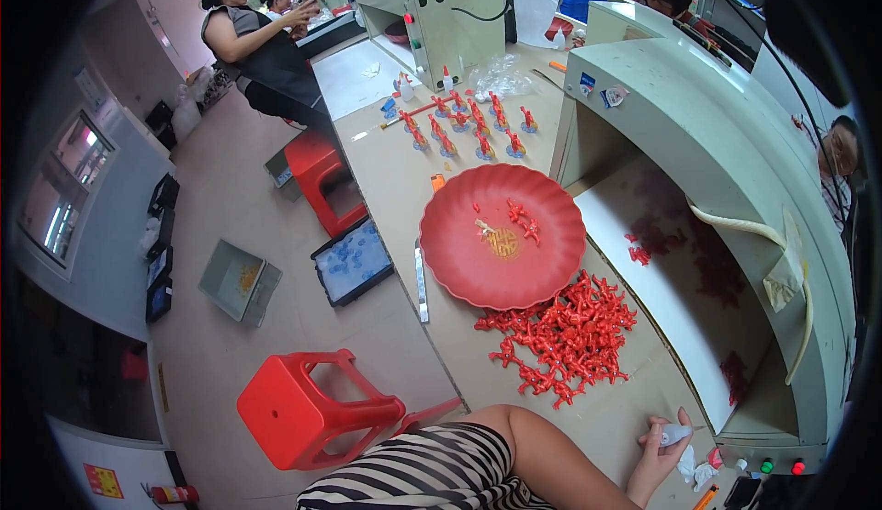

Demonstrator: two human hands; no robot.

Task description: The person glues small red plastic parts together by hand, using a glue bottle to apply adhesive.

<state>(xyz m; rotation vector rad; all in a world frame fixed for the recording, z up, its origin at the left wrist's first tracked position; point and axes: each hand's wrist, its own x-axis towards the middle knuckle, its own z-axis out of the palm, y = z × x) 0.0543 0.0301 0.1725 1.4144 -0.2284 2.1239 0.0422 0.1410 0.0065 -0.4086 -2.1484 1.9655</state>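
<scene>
My left arm, in a black-and-white striped sleeve, enters from the lower edge and bends to the right. At the table's near right, my left hand (650,459) is closed around a small whitish bottle (675,434). Beyond it lies a heap of small glossy red plastic figures (574,340). A red fluted plate (450,262) touches the heap and holds a few red pieces. Farther back, several red figures (484,147) stand upright on clear bluish bases. My right hand is out of view.
A pale green arched machine housing (717,106) borders the table's right, with red pieces (637,251) inside. A metal strip (421,280) lies along the left edge. Red stools (299,409), a grey bin (230,280) and a black tray (354,262) are left. Another person (262,46) stands far left.
</scene>
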